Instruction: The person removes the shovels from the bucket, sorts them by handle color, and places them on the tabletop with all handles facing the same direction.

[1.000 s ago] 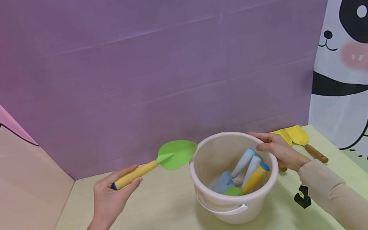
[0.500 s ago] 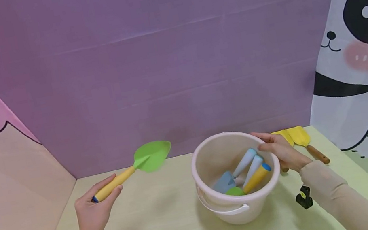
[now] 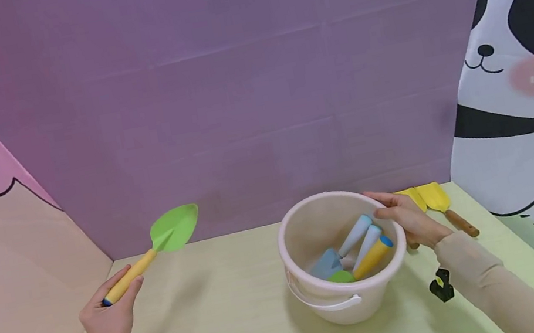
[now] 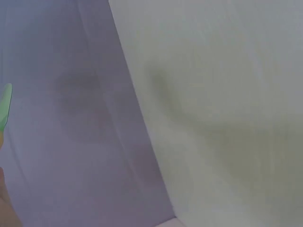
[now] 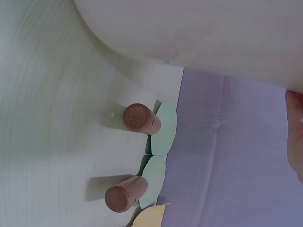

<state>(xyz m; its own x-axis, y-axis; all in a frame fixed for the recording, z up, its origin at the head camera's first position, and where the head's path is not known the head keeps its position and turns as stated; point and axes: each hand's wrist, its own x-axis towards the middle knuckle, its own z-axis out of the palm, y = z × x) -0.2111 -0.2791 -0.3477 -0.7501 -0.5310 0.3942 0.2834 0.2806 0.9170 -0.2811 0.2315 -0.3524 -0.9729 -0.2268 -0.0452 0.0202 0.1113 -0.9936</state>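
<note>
My left hand (image 3: 109, 322) grips the yellow handle of a toy trowel (image 3: 174, 228), held up at the left of the head view with its green blade slanting up and right. A sliver of that blade shows at the left edge of the left wrist view. On the table stands a pale pink bucket (image 3: 316, 294), its rim held by my right hand (image 3: 410, 218) on the right side. Inside lie another trowel with a yellow handle (image 3: 372, 258) and green blade, and blue tools (image 3: 326, 263) with pale handles. The bucket partly hides their lower parts.
Behind the right hand, yellow-bladed toy shovels (image 3: 433, 196) lie by the back wall; two wooden handles (image 5: 142, 118) show in the right wrist view. A purple wall (image 3: 214, 110) closes the back of the table, with printed side walls at left and right.
My left hand has carried the trowel leftward, away from the bucket's rim, and the blade has tilted further upward. The right hand and the bucket stay in place.
</note>
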